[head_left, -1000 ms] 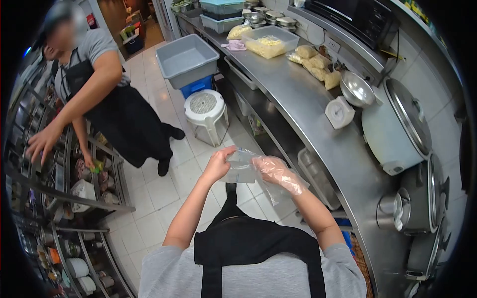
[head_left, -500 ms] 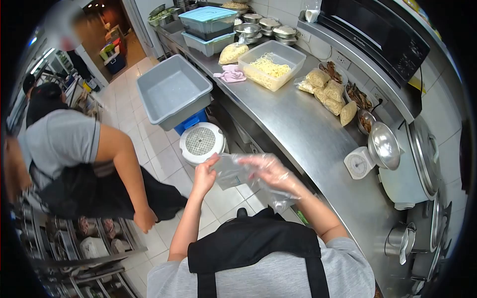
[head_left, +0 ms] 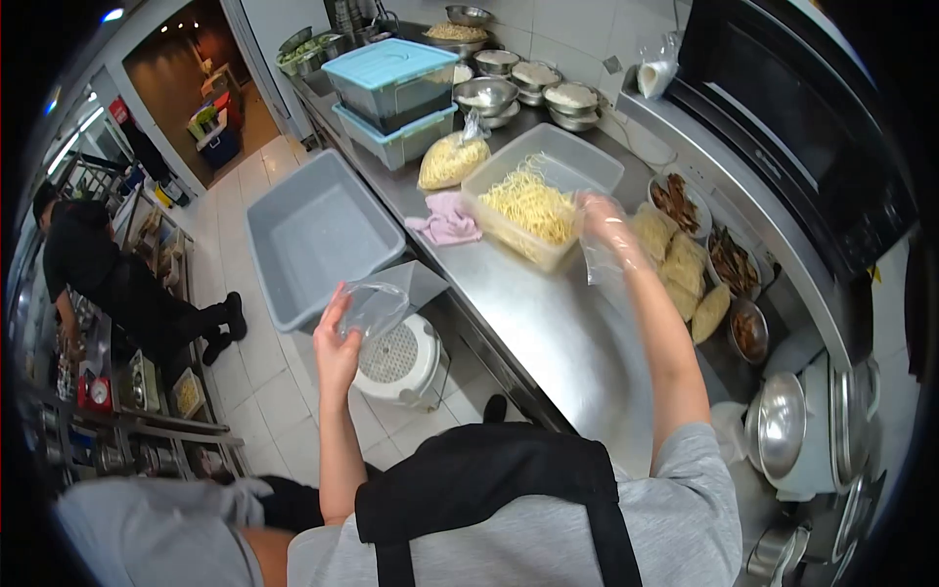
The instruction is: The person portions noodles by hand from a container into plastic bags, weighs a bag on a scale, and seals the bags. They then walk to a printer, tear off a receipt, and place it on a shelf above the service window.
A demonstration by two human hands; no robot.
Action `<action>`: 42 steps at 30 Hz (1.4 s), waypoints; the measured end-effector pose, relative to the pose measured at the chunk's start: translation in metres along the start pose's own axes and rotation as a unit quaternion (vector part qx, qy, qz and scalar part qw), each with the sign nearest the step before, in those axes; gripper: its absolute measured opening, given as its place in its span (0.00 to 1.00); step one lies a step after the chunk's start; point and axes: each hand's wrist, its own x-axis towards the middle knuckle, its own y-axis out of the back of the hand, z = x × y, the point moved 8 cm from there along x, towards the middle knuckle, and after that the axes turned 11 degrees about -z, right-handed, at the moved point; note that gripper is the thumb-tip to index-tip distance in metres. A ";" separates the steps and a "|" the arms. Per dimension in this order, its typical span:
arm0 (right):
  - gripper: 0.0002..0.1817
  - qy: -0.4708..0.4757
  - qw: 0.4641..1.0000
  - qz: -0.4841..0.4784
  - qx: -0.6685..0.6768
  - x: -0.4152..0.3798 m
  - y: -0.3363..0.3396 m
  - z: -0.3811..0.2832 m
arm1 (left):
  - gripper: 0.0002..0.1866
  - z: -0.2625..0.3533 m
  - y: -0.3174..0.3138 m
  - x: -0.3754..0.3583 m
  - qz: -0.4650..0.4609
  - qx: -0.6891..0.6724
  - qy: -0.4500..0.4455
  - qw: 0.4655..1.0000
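Observation:
My left hand (head_left: 336, 338) is raised above the floor, its fingers and thumb closed on the edge of a clear plastic bag (head_left: 380, 305). Over the counter, my right hand (head_left: 604, 223) wears a loose clear plastic covering and sits at the right rim of a translucent plastic tub (head_left: 584, 157). Yellow noodles (head_left: 528, 201) are heaped in that tub, just left of my right fingers, which are partly hidden. Filled bags of pale food (head_left: 682, 269) lie right of my right wrist. A tied bag of noodles (head_left: 453, 161) and a pink cloth (head_left: 448, 217) are left of the tub.
A grey bin (head_left: 323, 235) stands left of the steel counter (head_left: 548, 338), beside a white round-topped stool (head_left: 396, 357). Blue-lidded boxes (head_left: 391, 64) and metal bowls (head_left: 486, 95) line the back. One person (head_left: 166, 528) is close on my left; another (head_left: 98, 254) works farther off.
My right hand has moved from beside my left hand out to the noodle tub. My left hand has shifted left, still with the bag. The nearby person has moved down and back in view.

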 end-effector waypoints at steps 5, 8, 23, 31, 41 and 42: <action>0.15 0.000 0.970 -0.123 -0.211 0.081 -0.083 0.030 | 0.23 -0.003 0.005 0.038 0.066 -0.044 0.003 0.997; 0.17 -0.015 0.984 -0.111 -0.141 0.115 -0.055 0.029 | 0.22 -0.012 0.005 0.058 0.066 -0.048 0.019 0.996; 0.20 -0.007 1.000 -0.008 0.021 0.114 0.073 -0.032 | 0.20 0.003 -0.028 0.222 -0.050 -0.150 -0.046 0.986; 0.44 -0.067 0.974 -0.183 -0.116 0.106 -0.088 -0.032 | 0.21 -0.015 -0.026 0.274 -0.094 -0.136 -0.086 0.982; 0.41 -0.184 0.946 -0.112 0.241 0.142 -0.032 0.039 | 0.20 0.036 -0.038 0.318 -0.106 -0.149 -0.208 0.961; 0.40 -0.191 0.904 -0.067 0.377 0.133 -0.001 0.020 | 0.20 0.036 -0.040 0.323 -0.108 -0.151 -0.208 0.960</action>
